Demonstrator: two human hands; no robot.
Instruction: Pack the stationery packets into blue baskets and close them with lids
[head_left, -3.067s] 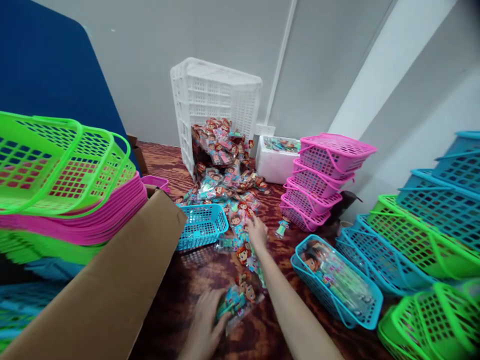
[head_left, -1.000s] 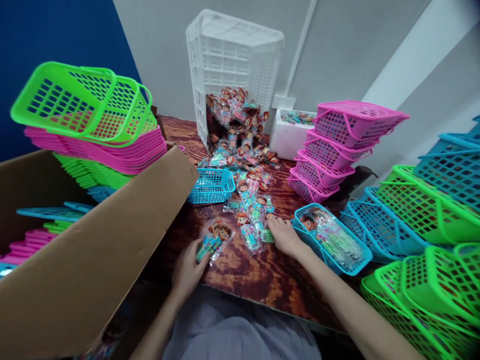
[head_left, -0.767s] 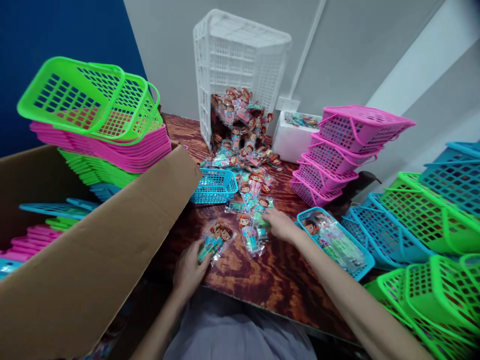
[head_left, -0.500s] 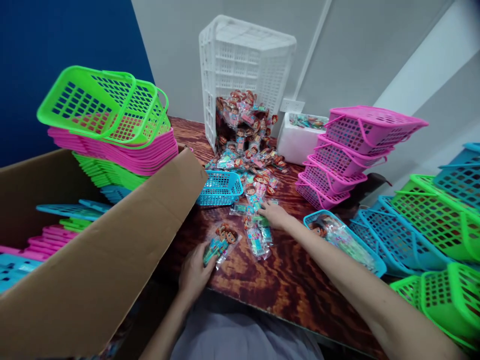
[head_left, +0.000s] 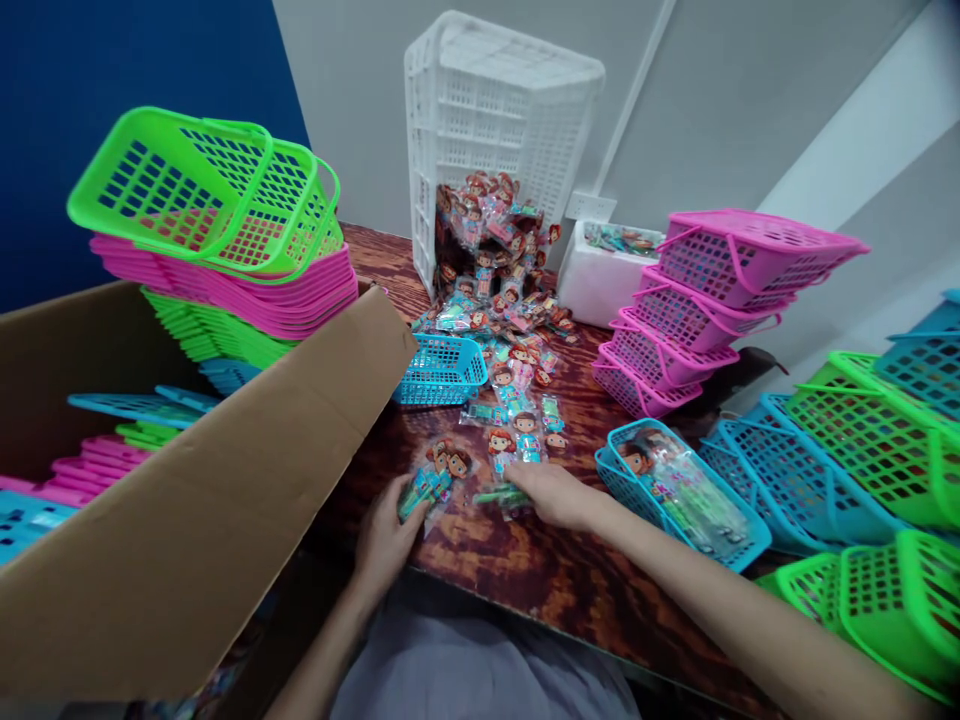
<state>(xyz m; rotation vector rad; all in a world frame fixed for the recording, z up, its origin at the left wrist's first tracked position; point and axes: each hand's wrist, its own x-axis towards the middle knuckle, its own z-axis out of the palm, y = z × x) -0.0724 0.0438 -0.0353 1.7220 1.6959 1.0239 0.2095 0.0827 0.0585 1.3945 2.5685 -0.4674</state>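
Note:
My left hand (head_left: pixel 386 530) is closed round a few clear plastic packets with cartoon doll heads (head_left: pixel 442 468), fanned out near the table's front edge. To the right, my right hand (head_left: pixel 551 490) pinches the lower end of clear packets with green pieces (head_left: pixel 501 494); its fingertips are partly hidden. Just beyond it, doll-head packets (head_left: pixel 514 440) lie flat on the dark wood-grained table (head_left: pixel 480 560). A small blue basket (head_left: pixel 442 375) stands behind my left hand. Beside my right forearm, another blue basket (head_left: pixel 694 500) holds several packets.
A tipped white crate (head_left: pixel 502 60) spills a heap of packets (head_left: pixel 495 235) at the back. An open cardboard box (head_left: pixel 225 510) with stacked baskets (head_left: pixel 217 200) flanks me on the left. Pink baskets (head_left: pixel 720 270), green baskets (head_left: pixel 877 420) and a white foam box (head_left: pixel 600 280) stand right.
My right hand has come back toward me from the farther packets, onto the nearer ones. The left hand keeps its packets in almost the same place. The view has shifted slightly.

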